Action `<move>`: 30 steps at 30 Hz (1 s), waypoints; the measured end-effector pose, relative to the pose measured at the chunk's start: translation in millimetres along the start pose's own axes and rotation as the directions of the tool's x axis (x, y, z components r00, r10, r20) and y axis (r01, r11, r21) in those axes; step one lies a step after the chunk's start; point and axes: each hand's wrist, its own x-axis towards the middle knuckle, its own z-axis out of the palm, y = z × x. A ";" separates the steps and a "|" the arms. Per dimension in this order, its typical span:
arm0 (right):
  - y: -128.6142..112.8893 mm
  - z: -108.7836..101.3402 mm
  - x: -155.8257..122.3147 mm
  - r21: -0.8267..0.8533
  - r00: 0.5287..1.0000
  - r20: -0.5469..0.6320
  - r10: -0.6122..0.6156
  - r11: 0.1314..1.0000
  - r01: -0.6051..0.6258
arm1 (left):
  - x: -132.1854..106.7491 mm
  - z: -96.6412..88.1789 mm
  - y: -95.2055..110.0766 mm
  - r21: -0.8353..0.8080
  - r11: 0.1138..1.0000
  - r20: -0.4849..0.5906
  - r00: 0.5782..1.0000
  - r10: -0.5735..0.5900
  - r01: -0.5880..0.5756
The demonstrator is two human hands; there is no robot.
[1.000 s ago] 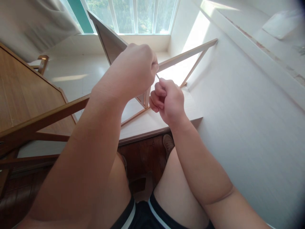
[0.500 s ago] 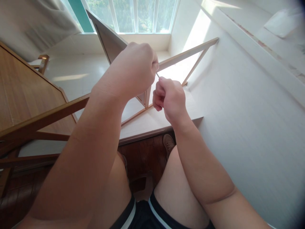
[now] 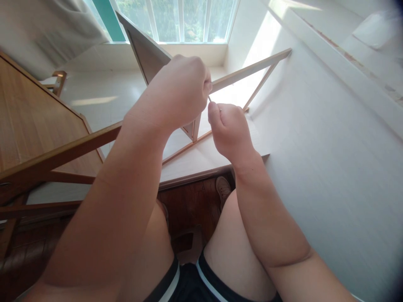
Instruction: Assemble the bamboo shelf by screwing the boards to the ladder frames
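My left hand (image 3: 185,90) is closed at a long wooden rail (image 3: 252,69), knuckles up, hiding that stretch of the rail. A thin metal rod (image 3: 210,99) shows between the two hands, its upper end by my left fingertips. My right hand (image 3: 231,128) is a fist just below and to the right, thumb on top, closed round the rod's lower end. What kind of tool the rod is, I cannot tell. The rail belongs to a wooden frame with a thinner lower bar (image 3: 178,153). A flat panel (image 3: 145,46) stands tilted behind my left hand.
A wooden panel with legs (image 3: 37,121) lies to the left. The frame rests on a pale ledge (image 3: 201,159) below a window (image 3: 179,21). A white wall (image 3: 315,138) rises on the right. A grey curtain (image 3: 47,33) hangs upper left.
My right hand has turned, its thumb now on top and its fingers curled out of sight. My left hand stays at the rail; the view has shifted slightly.
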 end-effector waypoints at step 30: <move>-16.1 21.7 -2.9 0.651 0.935 0.126 0.331 0.684 -0.330 | 0.1 -0.5 5.7 0.099 0.991 -0.034 0.996 -0.088 0.091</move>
